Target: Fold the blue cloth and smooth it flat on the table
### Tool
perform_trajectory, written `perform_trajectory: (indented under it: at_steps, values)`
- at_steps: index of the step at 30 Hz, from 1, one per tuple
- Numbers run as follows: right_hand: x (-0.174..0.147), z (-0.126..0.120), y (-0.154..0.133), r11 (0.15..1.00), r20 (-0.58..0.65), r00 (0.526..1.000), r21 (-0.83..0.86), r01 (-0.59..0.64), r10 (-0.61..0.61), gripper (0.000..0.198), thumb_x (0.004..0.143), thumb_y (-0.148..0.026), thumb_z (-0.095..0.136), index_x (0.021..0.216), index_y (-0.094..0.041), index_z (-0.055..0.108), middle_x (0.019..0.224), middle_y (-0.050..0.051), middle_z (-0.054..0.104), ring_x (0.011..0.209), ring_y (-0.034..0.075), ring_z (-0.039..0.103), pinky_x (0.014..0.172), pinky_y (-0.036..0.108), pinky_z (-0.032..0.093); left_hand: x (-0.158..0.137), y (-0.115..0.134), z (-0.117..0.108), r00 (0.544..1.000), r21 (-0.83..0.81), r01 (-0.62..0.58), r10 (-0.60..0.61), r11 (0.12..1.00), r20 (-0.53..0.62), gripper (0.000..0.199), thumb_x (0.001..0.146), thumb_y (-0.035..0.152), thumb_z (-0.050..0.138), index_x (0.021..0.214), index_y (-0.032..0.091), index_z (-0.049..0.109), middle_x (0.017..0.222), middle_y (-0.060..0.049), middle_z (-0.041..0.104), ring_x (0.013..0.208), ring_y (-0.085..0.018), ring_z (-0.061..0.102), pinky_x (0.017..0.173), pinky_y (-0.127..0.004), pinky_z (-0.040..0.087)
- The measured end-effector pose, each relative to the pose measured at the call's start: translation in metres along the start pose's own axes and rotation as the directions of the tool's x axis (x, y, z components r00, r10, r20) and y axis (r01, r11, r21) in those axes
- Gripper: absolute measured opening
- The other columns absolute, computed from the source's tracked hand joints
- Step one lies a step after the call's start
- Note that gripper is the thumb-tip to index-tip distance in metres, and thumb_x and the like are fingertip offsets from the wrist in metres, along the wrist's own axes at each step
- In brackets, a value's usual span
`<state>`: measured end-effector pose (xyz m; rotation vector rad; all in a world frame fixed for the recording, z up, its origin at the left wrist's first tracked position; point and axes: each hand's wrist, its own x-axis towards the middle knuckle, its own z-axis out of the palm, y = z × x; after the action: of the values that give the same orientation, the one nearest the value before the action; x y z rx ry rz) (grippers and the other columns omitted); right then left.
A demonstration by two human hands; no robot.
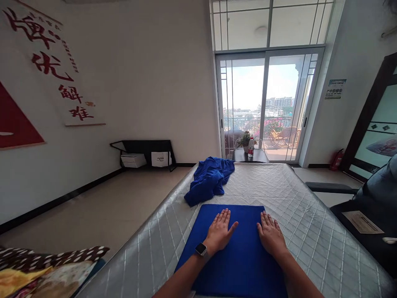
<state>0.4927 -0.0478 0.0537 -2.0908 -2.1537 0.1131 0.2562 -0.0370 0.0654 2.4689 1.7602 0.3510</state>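
A flat blue folded cloth (238, 256) lies in front of me on a silver-grey quilted surface (149, 248). My left hand (219, 231) rests flat on the left half of the cloth, fingers together and thumb out to the side; a watch (201, 248) is on that wrist. Along the cloth's right edge lies my right hand (271, 232), palm down with its fingers stretched forward. Neither hand grips anything. Beyond the cloth's far left corner sits a crumpled blue garment (211, 180), apart from both hands. Whether the folded cloth is also a garment I cannot tell.
Past the far edge stands a small dark table (259, 156) with a bottle (251, 147) and a potted plant (245, 140). A black chair (369, 211) is at the right, with a paper on its seat. Patterned fabrics (46, 269) lie at the lower left.
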Motion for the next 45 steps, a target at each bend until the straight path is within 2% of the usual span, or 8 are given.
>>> perform_trajectory:
  at_steps: [4, 8, 14, 25, 30, 34, 39, 45]
  values:
    - [-0.001, 0.001, 0.001, 1.000, -0.002, 1.000, 0.002, 0.009, -0.009, 0.065, 0.098, -0.040, 0.015, 0.155, -0.009, 0.018, 0.161, 0.007, 0.016, 0.149, 0.021, 0.009, 0.121, 0.043, 0.007, -0.021, -0.054, -0.012, 0.992, 0.024, 0.129, -0.129, 0.991, -0.007, 0.085, 0.096, 0.068, 0.011, 0.153, 0.007, 0.026, 0.160, -0.013, 0.022, 0.148, -0.026, 0.018, 0.121, -0.045, 0.017]
    - [0.000, 0.005, 0.003, 1.000, -0.006, 1.000, 0.029, -0.004, 0.004, 0.066, 0.098, -0.044, 0.012, 0.155, -0.011, 0.018, 0.162, 0.005, 0.015, 0.149, 0.019, 0.009, 0.121, 0.041, 0.007, -0.035, -0.081, -0.017, 0.983, 0.030, 0.179, -0.177, 0.983, -0.055, 0.085, 0.097, 0.067, 0.010, 0.153, 0.004, 0.025, 0.160, -0.014, 0.023, 0.148, -0.025, 0.020, 0.120, -0.043, 0.021]
    - [0.003, 0.007, 0.003, 1.000, 0.002, 1.000, 0.019, -0.014, 0.014, 0.066, 0.098, -0.043, 0.015, 0.156, -0.012, 0.015, 0.162, 0.004, 0.015, 0.149, 0.019, 0.009, 0.121, 0.041, 0.007, -0.034, -0.083, -0.016, 0.980, 0.012, 0.194, -0.193, 0.981, -0.057, 0.090, 0.095, 0.070, 0.012, 0.152, 0.002, 0.025, 0.159, -0.016, 0.023, 0.148, -0.027, 0.020, 0.120, -0.044, 0.021]
    - [0.002, 0.006, -0.001, 0.997, 0.030, 0.999, -0.070, -0.023, 0.025, 0.065, 0.099, -0.044, 0.014, 0.155, -0.011, 0.013, 0.162, 0.004, 0.011, 0.149, 0.019, 0.009, 0.121, 0.041, 0.006, -0.032, -0.088, -0.009, 0.978, 0.029, 0.196, -0.194, 0.980, -0.081, 0.087, 0.095, 0.069, 0.010, 0.152, 0.006, 0.029, 0.159, -0.016, 0.025, 0.148, -0.027, 0.020, 0.120, -0.044, 0.022]
    - [-0.003, -0.006, -0.006, 0.995, 0.041, 0.999, -0.099, -0.018, 0.022, 0.064, 0.099, -0.041, 0.017, 0.155, -0.009, 0.016, 0.162, 0.008, 0.013, 0.149, 0.020, 0.008, 0.120, 0.042, 0.008, -0.035, -0.085, -0.013, 0.977, 0.039, 0.200, -0.196, 0.979, -0.079, 0.088, 0.095, 0.069, 0.010, 0.151, 0.004, 0.030, 0.159, -0.017, 0.026, 0.147, -0.027, 0.021, 0.120, -0.042, 0.022]
    - [-0.013, -0.015, -0.005, 0.995, 0.057, 0.998, -0.101, 0.005, 0.001, 0.061, 0.099, -0.041, 0.016, 0.155, -0.015, 0.022, 0.162, 0.006, 0.013, 0.149, 0.020, 0.007, 0.120, 0.043, 0.009, -0.035, -0.083, -0.017, 0.977, 0.031, 0.205, -0.203, 0.978, -0.066, 0.089, 0.095, 0.068, 0.009, 0.151, 0.001, 0.029, 0.158, -0.018, 0.026, 0.148, -0.028, 0.021, 0.120, -0.043, 0.022]
    - [-0.028, -0.006, -0.002, 0.999, 0.031, 0.999, -0.049, 0.006, -0.004, 0.064, 0.099, -0.044, 0.015, 0.156, -0.013, 0.014, 0.163, 0.004, 0.011, 0.149, 0.019, 0.005, 0.121, 0.042, 0.010, -0.036, -0.086, -0.015, 0.979, 0.014, 0.184, -0.182, 0.983, -0.087, 0.086, 0.096, 0.066, 0.010, 0.152, 0.002, 0.028, 0.158, -0.018, 0.026, 0.147, -0.028, 0.022, 0.119, -0.043, 0.023]
    - [-0.033, 0.002, 0.000, 1.000, 0.022, 1.000, -0.023, 0.014, -0.014, 0.067, 0.098, -0.047, 0.014, 0.155, -0.012, 0.013, 0.162, 0.002, 0.011, 0.149, 0.019, 0.006, 0.121, 0.042, 0.007, -0.034, -0.091, -0.007, 0.981, 0.048, 0.170, -0.165, 0.984, -0.098, 0.082, 0.098, 0.064, 0.012, 0.152, 0.004, 0.028, 0.158, -0.016, 0.026, 0.147, -0.026, 0.022, 0.120, -0.043, 0.022]
